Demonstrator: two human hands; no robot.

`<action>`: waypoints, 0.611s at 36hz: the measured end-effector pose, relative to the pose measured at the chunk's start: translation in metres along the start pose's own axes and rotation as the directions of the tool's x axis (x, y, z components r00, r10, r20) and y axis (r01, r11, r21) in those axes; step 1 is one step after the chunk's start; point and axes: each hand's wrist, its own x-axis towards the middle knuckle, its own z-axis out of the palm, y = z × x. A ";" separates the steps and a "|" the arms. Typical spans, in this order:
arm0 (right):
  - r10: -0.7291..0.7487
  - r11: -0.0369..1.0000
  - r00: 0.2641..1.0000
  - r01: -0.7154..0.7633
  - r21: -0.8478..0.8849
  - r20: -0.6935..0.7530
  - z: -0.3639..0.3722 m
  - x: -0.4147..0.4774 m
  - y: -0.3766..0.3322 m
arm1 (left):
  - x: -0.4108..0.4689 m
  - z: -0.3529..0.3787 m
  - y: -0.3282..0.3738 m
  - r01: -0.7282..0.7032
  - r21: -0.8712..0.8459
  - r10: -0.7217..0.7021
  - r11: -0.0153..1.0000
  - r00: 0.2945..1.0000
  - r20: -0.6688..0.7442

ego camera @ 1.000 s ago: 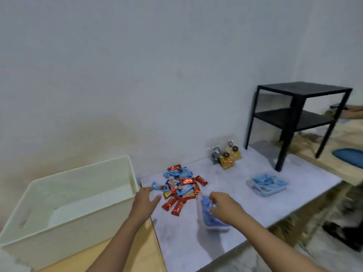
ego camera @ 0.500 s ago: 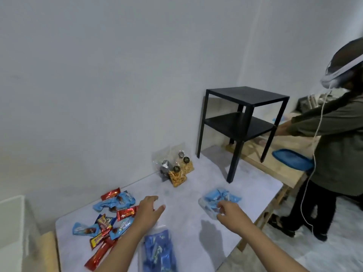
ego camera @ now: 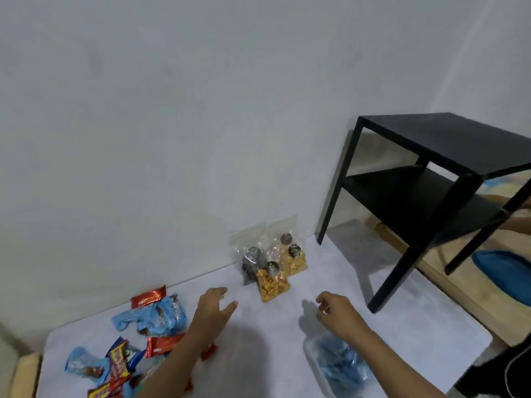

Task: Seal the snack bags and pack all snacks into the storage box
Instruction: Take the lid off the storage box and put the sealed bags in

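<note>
Here, clear bags [ego camera: 268, 254] of orange snacks [ego camera: 271, 285], bagged blue packets [ego camera: 340, 367]

Grey tabletop [ego camera: 402, 334] set against white wall [ego camera: 201, 124]. Left hand [ego camera: 212, 308] at 7 o'clock of frame, fingers spread, holding nothing, over the tabletop; contact not resolvable. Right hand [ego camera: 337, 311] at 5 o'clock, fingers loosely curled, holding nothing. At 12 o'clock from the hands, small clear plastic bags [ego camera: 271, 284] stand clustered at the wall: two with orange contents, one dark. Red and blue foil-wrapped snacks [ego camera: 155, 317] lie in a loose pile at 9 o'clock of the left hand. Clear plastic bag of blue-wrapped snacks [ego camera: 339, 363] lies under the right forearm. Black two-tier metal shelf [ego camera: 431, 196] stands at 3 o'clock.
</note>
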 end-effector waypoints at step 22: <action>-0.846 0.528 0.532 0.833 -0.166 -0.024 -0.053 0.208 -0.082 | 0.107 0.047 0.068 0.076 -0.028 -0.081 0.997 0.959 -0.271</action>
